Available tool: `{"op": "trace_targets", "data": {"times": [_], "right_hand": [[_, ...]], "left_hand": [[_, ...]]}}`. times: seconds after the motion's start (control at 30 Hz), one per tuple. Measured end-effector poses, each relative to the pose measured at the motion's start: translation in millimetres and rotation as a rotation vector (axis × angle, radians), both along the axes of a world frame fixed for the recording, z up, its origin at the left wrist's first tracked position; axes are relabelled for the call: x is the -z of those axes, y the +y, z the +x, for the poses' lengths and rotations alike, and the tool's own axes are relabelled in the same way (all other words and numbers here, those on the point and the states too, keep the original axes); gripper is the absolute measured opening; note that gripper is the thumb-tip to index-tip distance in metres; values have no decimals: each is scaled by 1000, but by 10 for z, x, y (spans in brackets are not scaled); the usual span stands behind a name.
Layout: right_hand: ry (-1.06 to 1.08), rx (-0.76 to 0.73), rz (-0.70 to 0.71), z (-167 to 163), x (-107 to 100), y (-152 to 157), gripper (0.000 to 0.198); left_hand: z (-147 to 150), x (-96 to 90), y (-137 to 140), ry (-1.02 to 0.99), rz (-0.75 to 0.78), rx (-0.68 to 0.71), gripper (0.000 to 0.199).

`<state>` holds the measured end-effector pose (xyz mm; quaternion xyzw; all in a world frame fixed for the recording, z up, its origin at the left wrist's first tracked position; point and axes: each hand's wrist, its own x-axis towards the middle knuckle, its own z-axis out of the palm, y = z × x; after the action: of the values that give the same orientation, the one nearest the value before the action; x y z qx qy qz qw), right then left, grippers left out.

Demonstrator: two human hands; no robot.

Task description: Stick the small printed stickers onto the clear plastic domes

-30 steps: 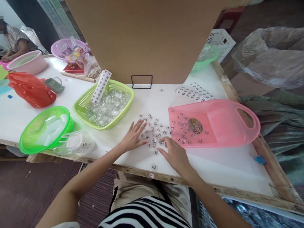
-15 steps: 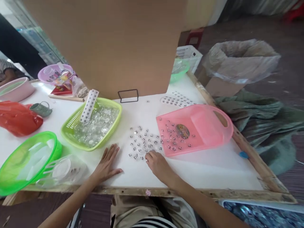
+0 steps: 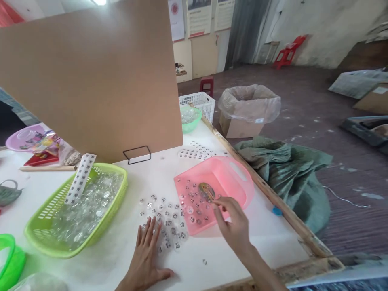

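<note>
My left hand (image 3: 144, 256) lies flat on the white table, fingers spread. Its fingertips reach the near left side of a scatter of small clear pieces with black marks (image 3: 168, 222). Over the near side of a pink scoop tray (image 3: 232, 178), my right hand (image 3: 233, 224) has thumb and forefinger pinched together. Whatever is in the pinch is too small to make out. Inside the tray lie more of the marked pieces and an oval, dark-patterned label (image 3: 206, 192). One lone marked piece (image 3: 205, 262) rests near the table's front.
A yellow-green basket (image 3: 118, 202) of clear pieces, with a printed strip (image 3: 81, 178) in it, stands to the left. Behind rises a large cardboard sheet (image 3: 100, 81) beside a black wire frame (image 3: 138, 155). A blue cap (image 3: 277, 211) lies by the wooden edge (image 3: 257, 184).
My right hand has moved right, from the scattered pieces to above the pink tray. My left hand has come closer to the pieces. The view has turned right and upward.
</note>
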<state>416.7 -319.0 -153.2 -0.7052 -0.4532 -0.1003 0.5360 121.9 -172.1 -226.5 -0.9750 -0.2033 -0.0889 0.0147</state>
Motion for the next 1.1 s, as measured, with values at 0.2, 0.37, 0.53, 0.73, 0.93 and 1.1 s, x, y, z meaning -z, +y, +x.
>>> {"op": "trace_targets", "data": {"times": [0.2,0.37,0.53,0.73,0.93,1.1], "right_hand": [[65,343,10,745,-93,-92,23],[246,392,8,1076,7,-15,44],[692,103,95,1272,178,28,51],[850,-59,204,1288,213,-31,52],[880,-85,171,1224,179,-88,49],[890,-102,153,1193,161,-81,48]], "left_hand": [[308,56,-193,-40,29,-48,128],[519,92,-223,-76,16,-160,111],[569,105,-83,-97,-33,-263,90],[614,118,-4,-142,-69,-272,86],[786,84,15,-157,-94,-259,89],[842,203,90,-232,-122,-217,84]]}}
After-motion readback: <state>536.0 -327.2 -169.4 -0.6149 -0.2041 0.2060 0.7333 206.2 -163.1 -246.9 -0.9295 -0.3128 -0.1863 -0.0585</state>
